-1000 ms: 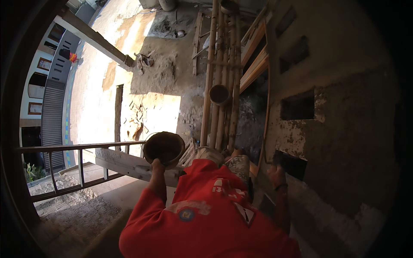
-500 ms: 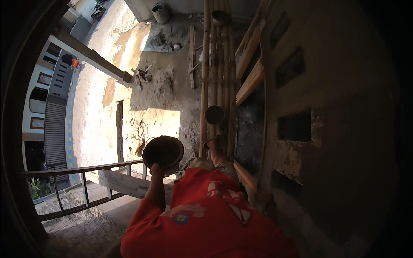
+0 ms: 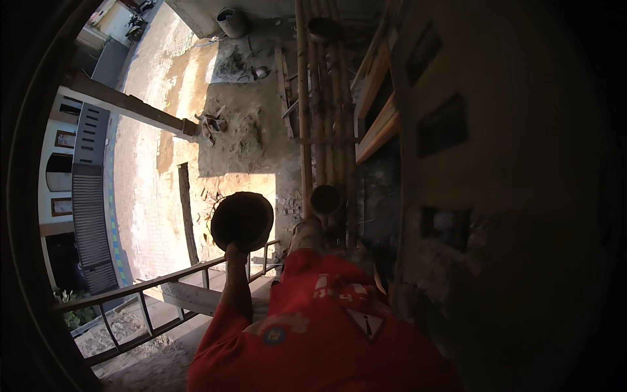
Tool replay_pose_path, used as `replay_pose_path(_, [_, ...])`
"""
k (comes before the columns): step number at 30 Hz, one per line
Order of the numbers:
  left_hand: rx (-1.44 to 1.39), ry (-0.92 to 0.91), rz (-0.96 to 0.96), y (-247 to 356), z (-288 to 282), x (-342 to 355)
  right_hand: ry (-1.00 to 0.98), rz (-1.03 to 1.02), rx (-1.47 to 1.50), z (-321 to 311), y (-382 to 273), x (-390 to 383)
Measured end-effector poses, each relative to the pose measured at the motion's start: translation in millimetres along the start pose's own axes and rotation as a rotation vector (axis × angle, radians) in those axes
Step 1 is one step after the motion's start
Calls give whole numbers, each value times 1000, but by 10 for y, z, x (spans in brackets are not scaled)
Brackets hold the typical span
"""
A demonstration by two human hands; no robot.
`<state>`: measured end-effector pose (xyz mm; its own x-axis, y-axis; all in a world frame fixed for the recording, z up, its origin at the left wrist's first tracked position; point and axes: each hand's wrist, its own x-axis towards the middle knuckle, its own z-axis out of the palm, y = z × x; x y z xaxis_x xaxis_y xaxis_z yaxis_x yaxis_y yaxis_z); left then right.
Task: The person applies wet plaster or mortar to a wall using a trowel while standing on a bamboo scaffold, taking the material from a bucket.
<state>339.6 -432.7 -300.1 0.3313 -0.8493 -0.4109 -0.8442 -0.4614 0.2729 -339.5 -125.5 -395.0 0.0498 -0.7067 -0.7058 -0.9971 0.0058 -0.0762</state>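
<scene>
Currently, your left hand (image 3: pixel 235 251) grips the dark bucket (image 3: pixel 241 219) by its near rim, just beyond the fingers; best kept level, clear of the ladder-like rail (image 3: pixel 142 285) left of them. Right hand unseen; finger state untellable.

Near left: ladder (image 3: pixel 145 313) slants across, white plank (image 3: pixel 192 298) just beside it, green plant (image 3: pixel 80 317) beyond its left end. Far left: grey slatted gate (image 3: pixel 91 225), house windows (image 3: pixel 64 139), sunlit paving (image 3: pixel 147 163). Mid-left: long beam (image 3: pixel 134 108) over the paving, sand heap (image 3: pixel 243 144) right of its end. Far: grey bucket (image 3: pixel 230 23). Centre: bamboo poles (image 3: pixel 304 117) side by side, running far. Right: brown boards (image 3: pixel 379 135), then dark wall (image 3: pixel 516 196) with square openings (image 3: pixel 443 124).
</scene>
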Motion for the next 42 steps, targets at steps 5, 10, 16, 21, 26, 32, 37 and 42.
replay_pose_path(5, [54, 89, 11, 313, 21, 203, 295, -78, -503, -3, 927, 795])
replay_pose_path(10, [-49, -71, -104, 334, -22, 504, 419, -171, -865, -1513, 561, 1119])
replay_pose_path(16, [164, -126, -59, 887, -195, 1473, 396, 23, 40, -3415, -205, 1631])
replay_pose_path(21, [217, -198, -16, 1485, -238, 2686, 351, 85, 89, -3741, -83, 2420])
replay_pose_path(26, [145, -162, 63, 2290, -482, 3872, 638, -210, -606, -4751, -68, 2741])
replay_pose_path(32, [-193, -257, -224, 3373, -1125, 4650, 234, 155, -728, -5110, 5, 3093])
replay_pose_path(37, [-18, -244, -24, 3976, -1405, 4939, -214, 265, -164, -5139, 121, 3288])
replay_pose_path(42, [111, -152, 79, 3925, -1533, 4846, 220, 85, 186, -4984, 249, 3429])
